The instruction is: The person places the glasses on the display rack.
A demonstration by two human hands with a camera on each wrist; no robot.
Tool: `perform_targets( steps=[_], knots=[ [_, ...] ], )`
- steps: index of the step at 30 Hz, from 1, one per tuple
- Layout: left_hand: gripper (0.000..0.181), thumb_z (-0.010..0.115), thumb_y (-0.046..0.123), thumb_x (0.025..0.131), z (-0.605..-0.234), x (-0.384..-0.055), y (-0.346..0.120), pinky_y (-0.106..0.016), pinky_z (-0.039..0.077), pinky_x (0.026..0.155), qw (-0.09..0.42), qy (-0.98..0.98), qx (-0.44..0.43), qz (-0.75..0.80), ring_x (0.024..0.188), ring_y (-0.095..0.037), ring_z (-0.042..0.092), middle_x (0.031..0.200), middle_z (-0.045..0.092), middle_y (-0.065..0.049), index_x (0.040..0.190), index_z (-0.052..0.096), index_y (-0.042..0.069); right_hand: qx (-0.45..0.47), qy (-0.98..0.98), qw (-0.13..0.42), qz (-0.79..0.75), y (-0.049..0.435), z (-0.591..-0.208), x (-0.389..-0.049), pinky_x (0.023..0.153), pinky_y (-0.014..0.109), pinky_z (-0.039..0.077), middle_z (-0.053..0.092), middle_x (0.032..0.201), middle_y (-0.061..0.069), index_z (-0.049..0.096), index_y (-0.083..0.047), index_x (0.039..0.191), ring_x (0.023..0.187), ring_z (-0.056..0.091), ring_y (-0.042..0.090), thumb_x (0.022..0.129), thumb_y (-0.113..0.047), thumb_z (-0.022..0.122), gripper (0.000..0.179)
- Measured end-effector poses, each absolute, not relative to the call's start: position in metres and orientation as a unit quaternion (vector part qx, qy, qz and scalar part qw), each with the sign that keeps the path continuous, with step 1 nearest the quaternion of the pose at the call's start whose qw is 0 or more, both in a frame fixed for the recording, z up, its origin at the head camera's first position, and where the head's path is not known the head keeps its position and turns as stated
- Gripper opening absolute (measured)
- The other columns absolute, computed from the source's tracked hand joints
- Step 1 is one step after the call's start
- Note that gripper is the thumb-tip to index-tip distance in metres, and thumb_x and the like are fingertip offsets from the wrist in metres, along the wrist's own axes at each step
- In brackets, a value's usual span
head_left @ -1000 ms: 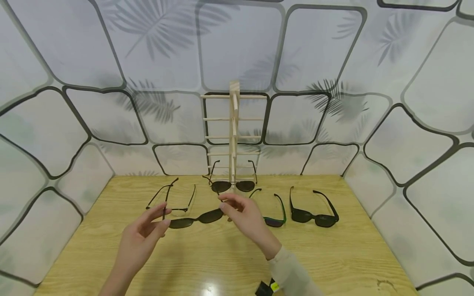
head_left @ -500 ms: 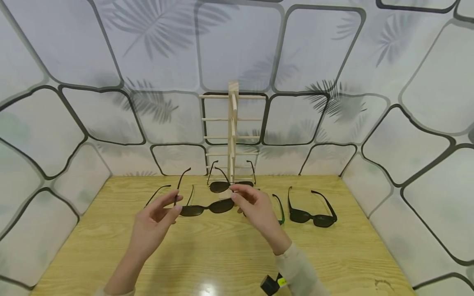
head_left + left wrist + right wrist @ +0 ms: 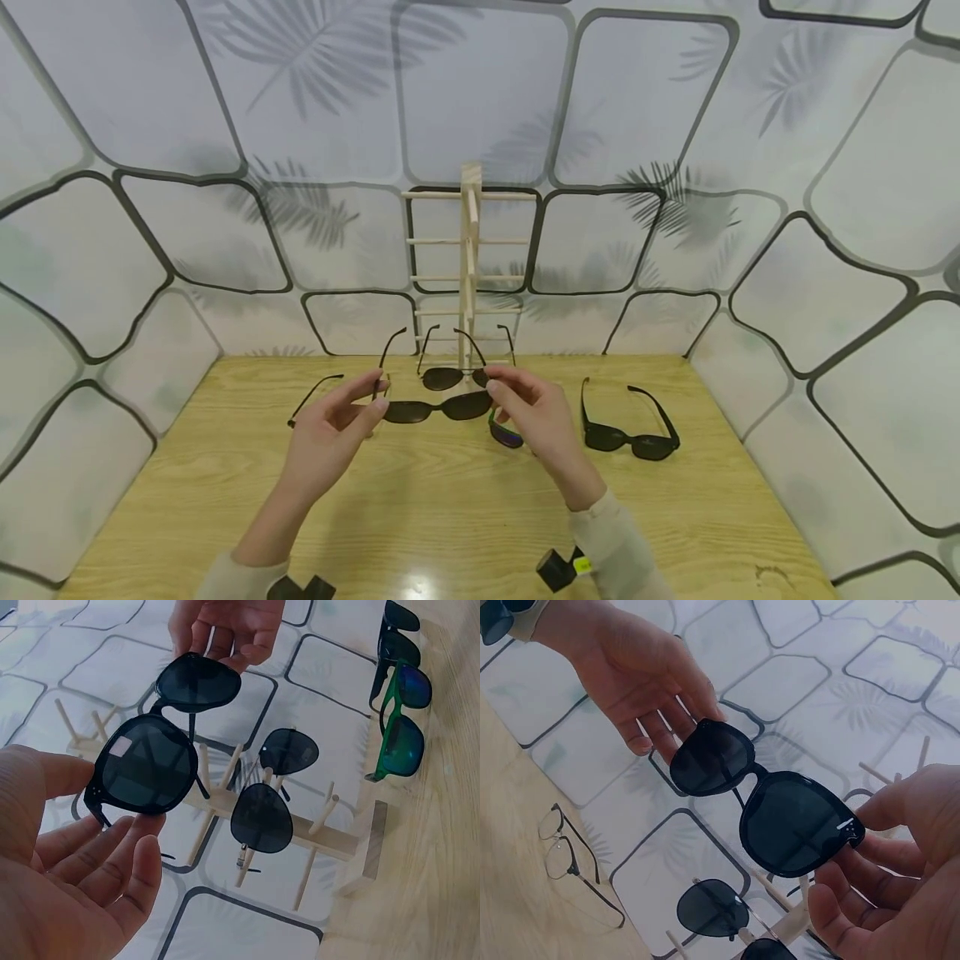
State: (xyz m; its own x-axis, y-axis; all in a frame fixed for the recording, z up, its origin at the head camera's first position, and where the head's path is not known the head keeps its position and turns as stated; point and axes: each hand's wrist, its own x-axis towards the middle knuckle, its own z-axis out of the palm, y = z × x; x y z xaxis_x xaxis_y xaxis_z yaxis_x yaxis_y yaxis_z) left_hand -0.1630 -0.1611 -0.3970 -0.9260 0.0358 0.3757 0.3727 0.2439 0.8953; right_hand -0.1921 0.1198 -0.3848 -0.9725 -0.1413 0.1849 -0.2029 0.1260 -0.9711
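Observation:
Between my two hands a pair of black sunglasses [image 3: 465, 406] is held up off the table with its temples unfolded, pointing away. My left hand [image 3: 330, 433] pinches its left end near the hinge. On the opposite end, the thumb and fingers of my right hand [image 3: 542, 421] pinch the frame. Just beyond stands a wooden eyewear rack [image 3: 469, 250] with thin rods on both sides. Aviator sunglasses [image 3: 442, 379] sit on its lowest part. In the left wrist view, the held sunglasses [image 3: 146, 765] are apart from the rack.
Black sunglasses [image 3: 630, 442] rest on the table at right. Green-framed sunglasses [image 3: 506, 435] lie partly behind my right hand. Clear eyeglasses [image 3: 562, 844] lie at left, mostly hidden by my left hand in the head view. Patterned walls [image 3: 360, 242] enclose the wooden table [image 3: 450, 517].
Both hands have moved the black sunglasses up, to the right and toward the rack, now just in front of the aviators. The grip at both ends is unchanged.

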Motion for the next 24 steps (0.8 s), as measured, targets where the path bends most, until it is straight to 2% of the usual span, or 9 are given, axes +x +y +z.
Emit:
perform_targets(
  steps=[3,5,10,13,18,24],
  knots=[
    [0.041,0.07,0.011,0.102,-0.394,-0.167,-0.158,-0.028,0.062,0.072,0.139,-0.783,-0.137,-0.591,0.092,0.0,0.075,0.118,0.071,0.026,0.142,0.066,0.007,0.111,-0.747,0.034,0.654,0.123,-0.384,-0.193,0.07,0.027,0.06,0.072,0.094,0.008,0.073,-0.004,0.131,0.078,0.065,0.01,0.105,-0.013,0.067,0.029],
    [0.041,0.071,0.011,0.102,-0.393,-0.17,-0.156,-0.029,0.062,0.072,0.14,-0.785,-0.141,-0.587,0.09,-0.002,0.075,0.12,0.072,0.021,0.143,0.066,0.007,0.105,-0.748,0.034,0.655,0.126,-0.382,-0.193,0.071,0.027,0.06,0.072,0.097,0.009,0.073,-0.006,0.132,0.08,0.066,0.011,0.105,-0.014,0.067,0.029],
    [0.043,0.07,0.012,0.102,-0.389,-0.176,-0.15,-0.025,0.061,0.072,0.137,-0.784,-0.152,-0.586,0.091,-0.004,0.076,0.128,0.075,-0.009,0.144,0.065,0.008,0.088,-0.752,0.031,0.653,0.133,-0.377,-0.192,0.073,0.027,0.06,0.072,0.106,0.014,0.072,-0.01,0.134,0.083,0.065,0.013,0.105,-0.017,0.067,0.03],
    [0.043,0.07,0.012,0.103,-0.386,-0.18,-0.147,-0.024,0.061,0.073,0.133,-0.785,-0.157,-0.585,0.091,-0.002,0.075,0.132,0.072,-0.02,0.145,0.064,0.008,0.085,-0.75,0.036,0.655,0.137,-0.376,-0.194,0.074,0.028,0.06,0.071,0.106,0.015,0.072,-0.01,0.135,0.082,0.065,0.014,0.106,-0.016,0.066,0.03],
    [0.044,0.069,0.013,0.103,-0.383,-0.188,-0.141,-0.025,0.06,0.073,0.123,-0.787,-0.163,-0.582,0.09,-0.001,0.073,0.134,0.072,-0.02,0.147,0.063,0.007,0.087,-0.749,0.043,0.656,0.142,-0.374,-0.199,0.075,0.032,0.061,0.07,0.102,0.011,0.072,-0.009,0.134,0.083,0.065,0.014,0.106,-0.016,0.066,0.03],
    [0.045,0.068,0.014,0.104,-0.38,-0.197,-0.136,-0.024,0.059,0.073,0.112,-0.789,-0.161,-0.582,0.094,-0.003,0.074,0.137,0.07,-0.019,0.148,0.061,0.005,0.078,-0.751,0.053,0.654,0.146,-0.374,-0.206,0.072,0.027,0.06,0.07,0.099,0.008,0.072,-0.007,0.133,0.083,0.065,0.012,0.106,-0.017,0.065,0.029]
  ],
)
